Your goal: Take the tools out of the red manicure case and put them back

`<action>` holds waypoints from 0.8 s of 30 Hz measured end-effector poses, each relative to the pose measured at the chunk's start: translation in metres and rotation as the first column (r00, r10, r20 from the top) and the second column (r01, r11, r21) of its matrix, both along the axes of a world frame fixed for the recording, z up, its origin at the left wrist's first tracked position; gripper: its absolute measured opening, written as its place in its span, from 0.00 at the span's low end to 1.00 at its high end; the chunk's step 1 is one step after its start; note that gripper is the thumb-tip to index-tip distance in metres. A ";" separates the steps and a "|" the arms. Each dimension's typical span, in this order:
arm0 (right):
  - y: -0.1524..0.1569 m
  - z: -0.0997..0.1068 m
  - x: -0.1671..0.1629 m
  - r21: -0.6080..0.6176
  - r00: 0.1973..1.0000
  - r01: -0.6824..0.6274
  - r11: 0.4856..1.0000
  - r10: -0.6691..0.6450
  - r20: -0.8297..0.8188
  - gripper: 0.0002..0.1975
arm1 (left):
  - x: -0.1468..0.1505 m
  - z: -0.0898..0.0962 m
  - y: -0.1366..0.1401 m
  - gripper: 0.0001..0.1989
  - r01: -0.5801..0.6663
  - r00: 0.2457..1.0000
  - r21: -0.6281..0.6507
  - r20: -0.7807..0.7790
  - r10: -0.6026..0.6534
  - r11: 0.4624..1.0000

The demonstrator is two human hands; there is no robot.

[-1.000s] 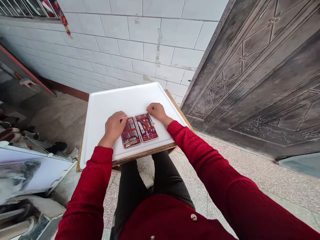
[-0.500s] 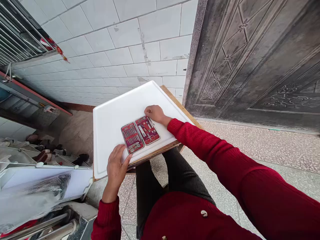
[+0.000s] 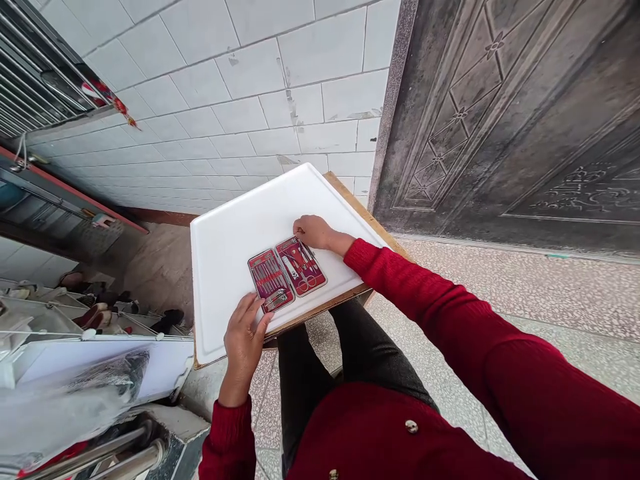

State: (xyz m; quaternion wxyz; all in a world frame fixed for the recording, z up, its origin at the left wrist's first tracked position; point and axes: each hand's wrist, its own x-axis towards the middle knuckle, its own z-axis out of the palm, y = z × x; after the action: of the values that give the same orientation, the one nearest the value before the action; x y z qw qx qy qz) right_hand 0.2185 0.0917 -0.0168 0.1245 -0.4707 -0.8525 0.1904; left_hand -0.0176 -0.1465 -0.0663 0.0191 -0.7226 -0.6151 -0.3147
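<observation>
A manicure set case point(image 3: 271, 281) lies unfolded on the white board point(image 3: 225, 247), its red lining holding metal tools in both halves. Small scissors point(image 3: 306, 285) and a nail clipper point(image 3: 289, 268) sit in the right half; several slim tools and more clippers fill the left half. My left hand point(image 3: 245, 337) rests with fingers apart at the case's lower left corner, fingertips at its edge. At the upper right corner of the case, my right hand point(image 3: 314, 231) is closed with fingertips pinched together. Whatever is between those fingertips is hidden or too small to name.
The board lies on a wooden table point(image 3: 345, 193) against a white tiled wall point(image 3: 240, 87). A dark carved door point(image 3: 500, 133) stands to the right. At the left are a rack with shoes point(image 3: 97, 313), a plastic-wrapped item point(image 3: 100, 387) and metal tubes point(image 3: 120, 453).
The view has shifted slightly, so the board, case and hands appear a little further right. Both hands keep nearly the same places beside the case.
</observation>
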 end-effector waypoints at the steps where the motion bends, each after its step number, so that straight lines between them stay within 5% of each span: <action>1: 0.000 0.003 -0.002 -0.003 0.999 -0.004 1.000 0.005 0.045 0.15 | 0.000 0.000 0.000 0.21 -0.002 1.000 0.004 -0.004 0.002 1.000; 6: 0.005 0.018 -0.007 -0.050 0.988 -0.020 0.999 0.028 0.154 0.15 | -0.001 0.002 0.001 0.21 0.010 1.000 -0.020 0.003 -0.010 1.000; 13: 0.012 0.021 0.004 -0.371 0.957 -0.044 0.928 -0.067 -0.282 0.09 | -0.003 -0.002 0.001 0.21 0.016 0.999 -0.041 0.039 -0.015 0.999; 24: 0.031 0.000 0.003 -0.499 0.815 -0.136 0.856 -0.190 -0.548 0.07 | 0.013 0.008 0.002 0.17 0.001 0.997 -0.040 -0.072 -0.003 0.999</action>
State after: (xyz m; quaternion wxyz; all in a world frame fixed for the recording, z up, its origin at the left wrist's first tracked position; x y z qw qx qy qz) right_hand 0.2219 0.1224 -0.0165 0.2496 -0.4183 -0.6835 0.5437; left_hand -0.0049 -0.1449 -0.0578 0.0266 -0.7344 -0.6195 -0.2760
